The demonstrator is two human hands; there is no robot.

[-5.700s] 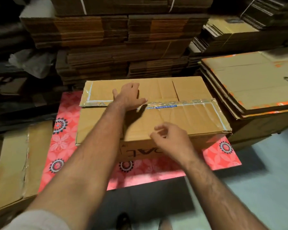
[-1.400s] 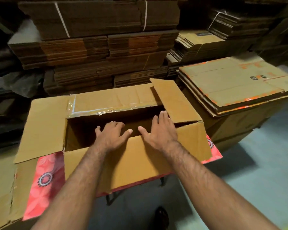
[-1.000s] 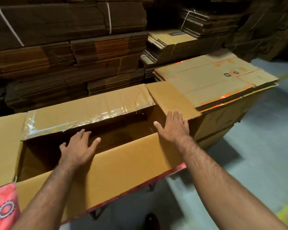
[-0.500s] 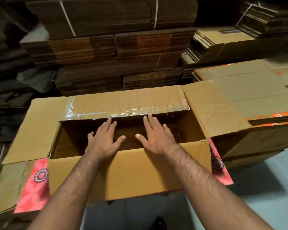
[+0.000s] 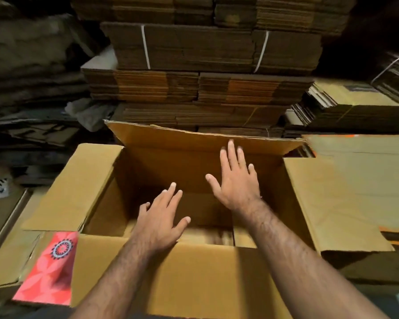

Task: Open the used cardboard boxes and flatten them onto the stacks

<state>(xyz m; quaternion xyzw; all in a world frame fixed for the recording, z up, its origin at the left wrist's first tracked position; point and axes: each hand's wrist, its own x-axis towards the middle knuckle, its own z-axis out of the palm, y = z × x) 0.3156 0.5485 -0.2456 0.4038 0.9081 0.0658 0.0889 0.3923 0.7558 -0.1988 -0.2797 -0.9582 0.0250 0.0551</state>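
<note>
Bundled stacks of flattened cardboard (image 5: 207, 72) rise behind our bench, which is draped in a red patterned cloth (image 5: 48, 270). We have one open box (image 5: 177, 272) on it, all four top flaps spread. Both hands reach inside with fingers splayed wide, holding nothing: left hand (image 5: 158, 223) low, right hand (image 5: 234, 180) against the far wall. Opening looks done; next we likely collapse the box flat.

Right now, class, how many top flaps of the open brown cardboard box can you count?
4: far flap standing up, left flap and right flap spread outward, near flap folded toward the person.
</note>
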